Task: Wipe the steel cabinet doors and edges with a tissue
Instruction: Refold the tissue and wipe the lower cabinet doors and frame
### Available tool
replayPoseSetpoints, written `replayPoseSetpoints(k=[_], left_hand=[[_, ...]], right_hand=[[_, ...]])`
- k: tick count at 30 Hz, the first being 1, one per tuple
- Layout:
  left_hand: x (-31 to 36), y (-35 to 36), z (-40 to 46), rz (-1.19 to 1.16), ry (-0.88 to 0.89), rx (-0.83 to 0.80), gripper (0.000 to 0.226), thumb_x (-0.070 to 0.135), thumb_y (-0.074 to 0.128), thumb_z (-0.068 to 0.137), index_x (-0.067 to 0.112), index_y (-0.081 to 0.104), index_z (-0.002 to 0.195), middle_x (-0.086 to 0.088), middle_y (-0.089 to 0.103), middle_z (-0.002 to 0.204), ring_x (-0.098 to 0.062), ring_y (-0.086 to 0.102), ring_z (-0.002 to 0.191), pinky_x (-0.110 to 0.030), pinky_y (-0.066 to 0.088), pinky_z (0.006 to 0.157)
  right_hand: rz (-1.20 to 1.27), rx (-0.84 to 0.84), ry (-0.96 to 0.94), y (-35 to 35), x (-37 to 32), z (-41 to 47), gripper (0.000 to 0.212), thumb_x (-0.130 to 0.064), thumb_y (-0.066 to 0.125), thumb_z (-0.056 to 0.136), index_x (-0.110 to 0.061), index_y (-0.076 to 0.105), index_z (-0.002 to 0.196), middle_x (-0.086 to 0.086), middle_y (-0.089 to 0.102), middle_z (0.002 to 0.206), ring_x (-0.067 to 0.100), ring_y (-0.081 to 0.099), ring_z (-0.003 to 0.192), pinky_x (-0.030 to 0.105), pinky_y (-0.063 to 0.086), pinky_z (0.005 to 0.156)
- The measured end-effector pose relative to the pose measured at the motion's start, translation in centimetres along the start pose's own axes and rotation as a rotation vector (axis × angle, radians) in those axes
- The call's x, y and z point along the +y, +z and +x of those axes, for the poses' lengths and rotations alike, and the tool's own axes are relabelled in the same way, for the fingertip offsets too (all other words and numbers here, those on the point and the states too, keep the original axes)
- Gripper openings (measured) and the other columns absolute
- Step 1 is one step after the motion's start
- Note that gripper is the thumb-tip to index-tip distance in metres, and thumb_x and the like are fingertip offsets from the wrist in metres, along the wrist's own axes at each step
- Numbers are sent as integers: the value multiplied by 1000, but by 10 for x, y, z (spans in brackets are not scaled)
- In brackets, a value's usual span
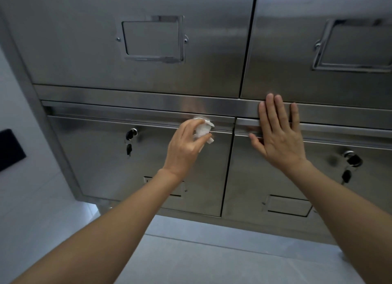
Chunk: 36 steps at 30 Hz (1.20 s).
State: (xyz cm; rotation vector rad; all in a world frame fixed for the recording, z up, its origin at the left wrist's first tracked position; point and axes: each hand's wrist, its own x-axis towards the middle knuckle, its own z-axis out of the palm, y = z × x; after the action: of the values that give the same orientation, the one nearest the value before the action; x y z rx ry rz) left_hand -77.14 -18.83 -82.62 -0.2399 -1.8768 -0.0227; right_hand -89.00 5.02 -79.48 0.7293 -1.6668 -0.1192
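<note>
I can read no text, number or brand anywhere in my view. The label holders [151,38] on the steel cabinet doors [135,50] show blank, and the keys [129,144] hanging in the locks are too small for me to make out any marking.

Bare steel lies open on the left door [101,156] below the key [129,142]; the right hand [280,135], flat, blocks the right door's [275,188] top edge.
</note>
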Motion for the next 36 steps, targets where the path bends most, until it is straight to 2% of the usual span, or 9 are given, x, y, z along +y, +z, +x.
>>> replayPoseSetpoints(k=[4, 7, 10, 14, 21, 25, 29, 33, 36], left_hand=[[3, -1, -2, -55, 5, 2, 34, -3, 74, 83, 8, 65, 114, -9, 49, 126, -27, 52, 114, -27, 41, 100], [4, 0, -1, -93, -36, 17, 44, -2, 73, 84, 10, 54, 122, -13, 55, 122, -28, 54, 113, -25, 38, 107], [7, 0, -2, -76, -28, 32, 42, -2, 73, 85, 5, 59, 124, -15, 63, 116, -25, 54, 113, -26, 41, 106], [6, 5, -5, -20, -40, 34, 35, 1, 74, 84, 0, 67, 118, -15, 65, 111, -25, 56, 106, -34, 51, 94], [1, -6, 11, -66, -81, -82, 27, -5, 78, 74, 2, 69, 99, -14, 61, 93, -29, 58, 78, -34, 49, 59], [5, -14, 24, -144, -139, -77, 14, 7, 61, 79, 7, 70, 89, -10, 59, 86, -29, 57, 72, -30, 43, 54], [16, -19, 31, -231, -298, -56, 14, 3, 76, 74, 10, 73, 84, -7, 59, 83, -24, 58, 70, -24, 36, 60], [32, -26, 32, -354, -427, -5, 15, 18, 67, 79, 8, 73, 89, -5, 57, 85, -12, 51, 72, -18, 32, 61], [45, -36, 27, -410, -407, -1, 14, 10, 71, 78, 6, 74, 91, -6, 59, 88, -9, 52, 75, -15, 34, 62]], right_hand=[[-3, -7, 1, 0, -1, -2, 78, -47, 43, 99, 0, 18, 156, 17, 10, 162, 29, 0, 153, 51, -1, 123], [-4, -16, -6, -1, 0, -1, 78, -47, 43, 99, 0, 18, 156, 18, 10, 162, 34, 8, 151, 51, -2, 123], [-14, -32, -7, -3, 1, -1, 78, -48, 40, 100, 0, 16, 156, 17, 8, 163, 32, 4, 152, 51, -3, 123], [-5, -64, 0, -5, -1, -1, 79, -49, 39, 100, -1, 12, 157, 16, 4, 163, 28, -4, 153, 51, -3, 123], [26, -101, 8, -16, -1, 0, 77, -45, 43, 100, 1, 17, 156, 19, 8, 163, 34, 8, 152, 54, 5, 123], [32, -143, 17, -25, -3, 2, 77, -43, 46, 99, 1, 19, 155, 21, 13, 163, 34, 10, 152, 57, 12, 121], [62, -193, 40, -32, -6, 4, 80, -44, 50, 97, 2, 21, 155, 21, 13, 163, 35, 12, 152, 57, 15, 121], [236, -128, 100, -53, -14, 10, 67, -39, 48, 98, -1, 33, 152, 21, 25, 160, 33, 22, 149, 54, 22, 120], [569, -92, 208, -77, -33, 16, 55, -36, 50, 99, -8, 47, 146, 15, 40, 154, 28, 36, 144, 44, 32, 116]])
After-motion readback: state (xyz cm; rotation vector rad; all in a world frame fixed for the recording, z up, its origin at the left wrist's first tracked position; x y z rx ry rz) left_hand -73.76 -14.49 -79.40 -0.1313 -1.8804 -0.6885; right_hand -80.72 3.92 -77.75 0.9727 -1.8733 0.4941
